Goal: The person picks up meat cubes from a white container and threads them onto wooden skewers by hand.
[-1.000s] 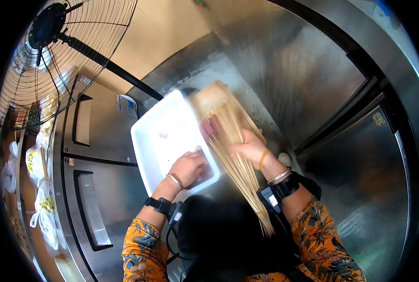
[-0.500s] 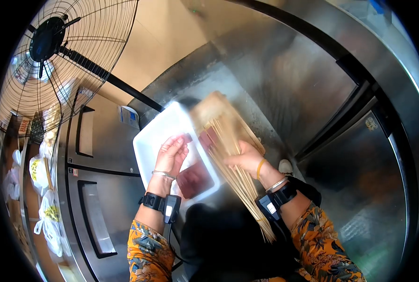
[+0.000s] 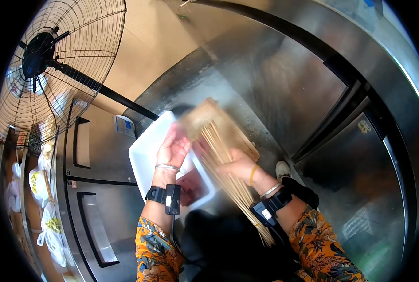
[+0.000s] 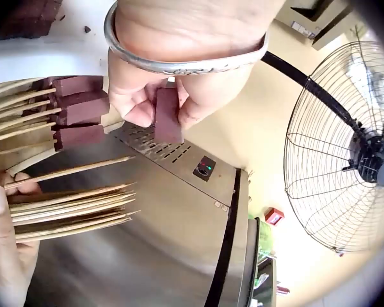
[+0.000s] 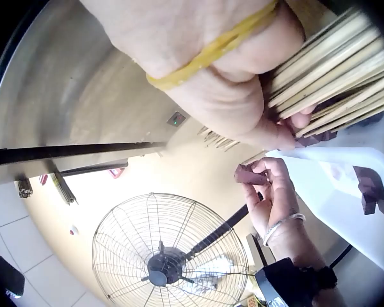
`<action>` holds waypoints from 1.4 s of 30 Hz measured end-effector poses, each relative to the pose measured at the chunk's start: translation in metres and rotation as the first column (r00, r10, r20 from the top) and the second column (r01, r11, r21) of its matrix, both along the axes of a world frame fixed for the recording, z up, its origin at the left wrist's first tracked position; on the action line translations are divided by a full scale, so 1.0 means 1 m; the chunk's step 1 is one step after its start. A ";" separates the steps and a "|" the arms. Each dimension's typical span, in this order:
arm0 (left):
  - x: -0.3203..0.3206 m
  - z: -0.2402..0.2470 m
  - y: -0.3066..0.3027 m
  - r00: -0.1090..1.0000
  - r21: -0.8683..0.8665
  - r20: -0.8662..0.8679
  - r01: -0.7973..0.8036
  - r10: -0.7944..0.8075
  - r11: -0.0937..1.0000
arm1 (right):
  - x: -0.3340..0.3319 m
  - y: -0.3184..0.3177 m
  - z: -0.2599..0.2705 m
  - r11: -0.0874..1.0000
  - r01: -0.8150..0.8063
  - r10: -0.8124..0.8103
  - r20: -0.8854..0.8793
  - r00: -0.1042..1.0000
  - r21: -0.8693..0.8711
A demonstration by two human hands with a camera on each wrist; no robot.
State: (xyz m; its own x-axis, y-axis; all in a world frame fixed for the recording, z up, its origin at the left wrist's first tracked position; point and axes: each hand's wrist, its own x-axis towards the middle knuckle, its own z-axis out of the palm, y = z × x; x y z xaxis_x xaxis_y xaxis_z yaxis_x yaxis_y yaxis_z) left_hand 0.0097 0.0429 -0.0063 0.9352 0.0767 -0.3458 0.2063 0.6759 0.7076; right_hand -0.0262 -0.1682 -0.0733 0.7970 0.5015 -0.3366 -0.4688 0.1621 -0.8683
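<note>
My left hand (image 3: 174, 149) pinches a small dark red block, like blood curd (image 4: 168, 115), between thumb and fingers, above the white tub. My right hand (image 3: 240, 167) grips a thick bundle of bamboo skewers (image 3: 235, 195). In the left wrist view the pointed skewer tips (image 4: 109, 204) fan out toward the block, one skewer apart from the others; the block is clear of the tips. Several skewered blocks (image 4: 83, 109) lie side by side beyond the right hand. More dark red pieces (image 3: 193, 188) sit in the white tub (image 3: 143, 155).
A tan wooden board (image 3: 235, 129) lies to the right of the tub, partly under the skewers. A black standing fan (image 3: 40, 54) rises at the left, its pole slanting behind the tub. Steel cabinets (image 3: 331, 155) flank both sides. Plastic bags (image 3: 52, 235) fill shelves at far left.
My left hand has come up out of the tub with a block and moved up toward the skewer tips. My right hand keeps its grip on the skewers and has shifted slightly.
</note>
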 end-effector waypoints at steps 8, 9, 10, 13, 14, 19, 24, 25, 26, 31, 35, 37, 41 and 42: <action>0.009 -0.021 0.023 0.994 0.118 0.002 -0.113 0.113 0.987 | 0.000 0.000 -0.002 1.000 -0.015 0.014 -0.011 1.000 -0.015; 0.009 -0.019 0.022 0.994 0.120 0.004 -0.109 0.110 0.987 | 0.000 0.000 -0.002 1.000 -0.010 0.010 -0.005 1.000 -0.017; 0.008 -0.018 0.021 0.994 0.122 0.007 -0.106 0.106 0.987 | -0.001 0.000 -0.002 1.000 -0.006 0.006 0.002 1.000 -0.019; 0.003 -0.007 0.013 0.998 0.179 -0.027 -0.053 0.059 0.982 | -0.001 0.000 0.000 1.000 -0.003 0.003 0.007 1.000 -0.003; 0.003 -0.008 0.013 0.998 0.198 -0.033 -0.054 0.062 0.979 | -0.002 0.000 0.002 1.000 -0.003 0.004 -0.009 1.000 0.012; 0.006 -0.005 0.012 0.999 0.346 -0.035 -0.008 0.021 0.938 | -0.002 0.000 0.008 0.999 -0.012 0.013 -0.031 0.999 0.039; 0.007 0.004 0.002 1.000 0.451 -0.031 0.016 -0.002 0.893 | -0.002 -0.003 0.014 0.999 -0.036 0.036 -0.002 0.999 -0.005; 0.007 0.005 0.001 1.000 0.464 -0.023 0.018 -0.009 0.886 | -0.002 -0.002 0.013 0.999 -0.040 0.040 -0.003 0.999 -0.026; 0.007 0.006 0.000 1.000 0.471 -0.021 0.022 -0.014 0.882 | -0.002 -0.002 0.012 0.999 -0.034 0.033 -0.008 0.999 -0.022; 0.006 0.009 -0.002 0.999 0.509 -0.023 0.051 -0.046 0.859 | -0.003 -0.002 0.015 1.000 -0.002 0.002 -0.019 1.000 -0.002; 0.004 0.012 -0.005 0.998 0.562 -0.016 0.064 -0.067 0.824 | -0.002 -0.001 0.014 1.000 -0.001 0.001 -0.018 1.000 0.017; 0.003 0.014 -0.008 0.997 0.603 -0.020 0.071 -0.074 0.795 | -0.002 -0.001 0.014 1.000 -0.005 0.006 -0.021 1.000 0.015; -0.001 0.011 -0.013 0.996 0.651 -0.018 0.076 -0.086 0.755 | -0.001 0.000 0.016 1.000 0.014 -0.014 -0.006 1.000 0.019; -0.002 0.009 -0.013 0.996 0.660 -0.018 0.077 -0.086 0.748 | -0.002 0.000 0.014 0.999 0.025 -0.025 -0.001 1.000 0.025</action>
